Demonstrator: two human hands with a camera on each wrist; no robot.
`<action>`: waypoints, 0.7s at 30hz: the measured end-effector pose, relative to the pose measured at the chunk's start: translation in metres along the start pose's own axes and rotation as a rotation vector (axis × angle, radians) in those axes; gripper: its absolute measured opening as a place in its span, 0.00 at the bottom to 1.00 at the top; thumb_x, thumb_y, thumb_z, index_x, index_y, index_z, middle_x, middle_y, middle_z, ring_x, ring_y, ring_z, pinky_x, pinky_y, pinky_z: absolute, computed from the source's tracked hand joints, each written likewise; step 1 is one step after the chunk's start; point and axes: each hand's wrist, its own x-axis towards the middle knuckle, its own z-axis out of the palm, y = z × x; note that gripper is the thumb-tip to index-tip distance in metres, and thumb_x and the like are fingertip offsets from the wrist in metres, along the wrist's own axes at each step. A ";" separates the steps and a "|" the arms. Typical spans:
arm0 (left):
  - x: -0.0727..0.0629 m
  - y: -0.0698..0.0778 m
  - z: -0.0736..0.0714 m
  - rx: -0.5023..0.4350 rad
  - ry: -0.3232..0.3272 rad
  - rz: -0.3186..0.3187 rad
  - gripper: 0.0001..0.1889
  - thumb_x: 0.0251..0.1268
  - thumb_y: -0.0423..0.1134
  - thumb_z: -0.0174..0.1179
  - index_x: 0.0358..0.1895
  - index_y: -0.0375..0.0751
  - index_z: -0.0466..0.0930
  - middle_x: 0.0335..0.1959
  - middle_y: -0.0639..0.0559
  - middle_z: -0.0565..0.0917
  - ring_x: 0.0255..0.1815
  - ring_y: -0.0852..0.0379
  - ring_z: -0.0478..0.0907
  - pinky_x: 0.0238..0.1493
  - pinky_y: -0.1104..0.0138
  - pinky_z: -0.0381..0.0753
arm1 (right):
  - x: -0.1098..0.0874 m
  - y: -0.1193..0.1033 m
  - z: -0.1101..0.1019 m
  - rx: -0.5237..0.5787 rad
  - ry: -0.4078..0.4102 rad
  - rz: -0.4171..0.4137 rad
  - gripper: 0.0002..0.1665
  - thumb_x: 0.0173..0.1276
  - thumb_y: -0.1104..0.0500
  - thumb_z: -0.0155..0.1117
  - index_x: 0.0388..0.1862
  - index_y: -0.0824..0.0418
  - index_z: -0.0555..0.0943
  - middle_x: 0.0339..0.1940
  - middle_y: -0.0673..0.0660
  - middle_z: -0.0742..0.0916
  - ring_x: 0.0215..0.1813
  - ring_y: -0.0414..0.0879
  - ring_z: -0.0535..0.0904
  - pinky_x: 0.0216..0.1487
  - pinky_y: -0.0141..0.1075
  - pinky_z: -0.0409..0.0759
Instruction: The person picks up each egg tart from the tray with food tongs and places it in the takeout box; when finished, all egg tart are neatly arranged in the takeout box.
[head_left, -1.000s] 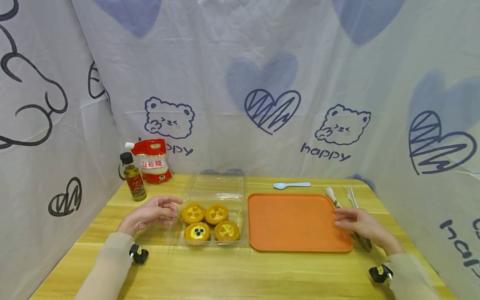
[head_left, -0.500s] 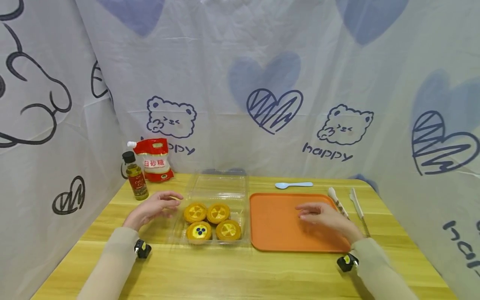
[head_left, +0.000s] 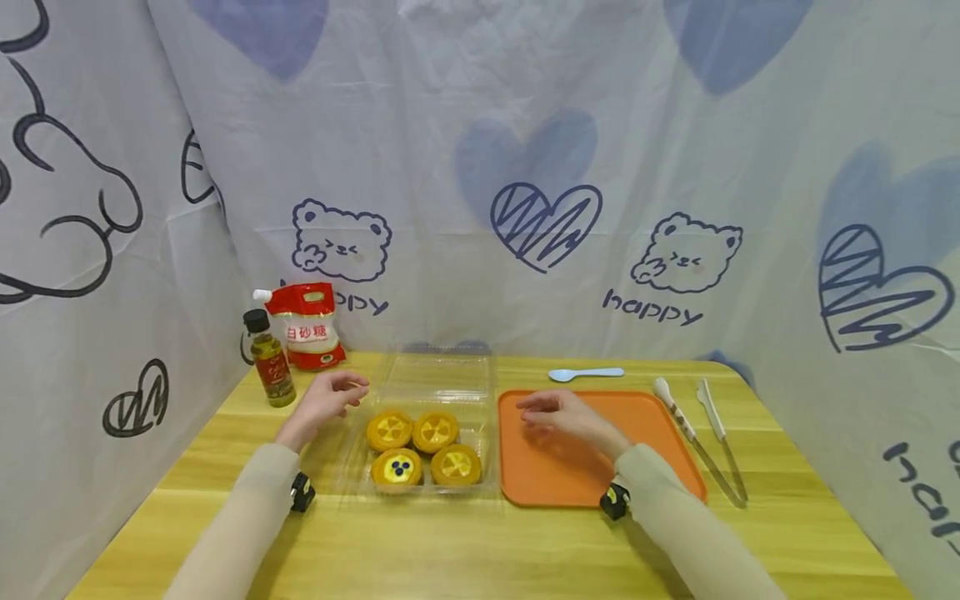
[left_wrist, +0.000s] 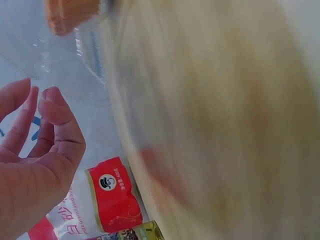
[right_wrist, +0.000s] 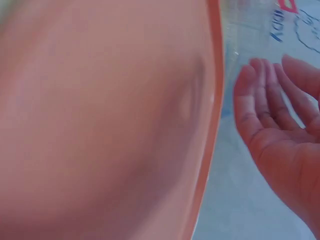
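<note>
A clear hinged plastic box point(head_left: 483, 433) stands with its lid raised at the back. Inside sit several egg tarts point(head_left: 456, 464), one topped with blueberries. My left hand point(head_left: 330, 398) hovers just left of the box, its fingers loosely bent and holding nothing. Over the left part of an orange tray point(head_left: 600, 467) is my right hand point(head_left: 566, 417), fingers relaxed and pointing toward the box. The right wrist view shows that palm point(right_wrist: 285, 155) with nothing in it, beside the tray's rim. In the left wrist view the left hand's fingers point(left_wrist: 62, 120) curve loosely.
Metal tongs point(head_left: 705, 450) with pale tips lie right of the tray. A light blue spoon point(head_left: 588, 374) rests behind it. At the back left stand an oil bottle point(head_left: 272, 367) and a red-and-white sugar bag point(head_left: 309, 329). A printed curtain point(head_left: 420, 267) closes off the back.
My right hand has moved left, from beside the tongs across the tray toward the box. The left hand has shifted slightly forward. Box, tarts and tray stay in place.
</note>
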 end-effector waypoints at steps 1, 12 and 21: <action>0.002 -0.001 0.000 0.014 0.004 0.002 0.19 0.73 0.39 0.56 0.59 0.30 0.75 0.51 0.36 0.81 0.44 0.50 0.78 0.38 0.63 0.81 | 0.006 -0.001 0.003 -0.005 0.005 -0.013 0.24 0.72 0.61 0.60 0.64 0.72 0.74 0.56 0.71 0.82 0.51 0.61 0.82 0.51 0.50 0.84; 0.021 -0.002 -0.004 -0.090 -0.077 -0.048 0.26 0.75 0.41 0.53 0.71 0.34 0.65 0.69 0.33 0.69 0.64 0.39 0.73 0.54 0.55 0.83 | 0.050 -0.005 0.015 0.091 0.008 0.018 0.27 0.77 0.65 0.50 0.73 0.65 0.65 0.67 0.69 0.75 0.59 0.63 0.78 0.58 0.51 0.82; 0.026 -0.007 0.002 -0.136 -0.130 -0.047 0.26 0.75 0.38 0.52 0.71 0.30 0.63 0.71 0.33 0.66 0.65 0.39 0.71 0.56 0.56 0.83 | 0.064 -0.007 0.023 0.034 -0.004 0.055 0.27 0.77 0.62 0.49 0.73 0.67 0.65 0.56 0.66 0.82 0.38 0.49 0.81 0.45 0.44 0.84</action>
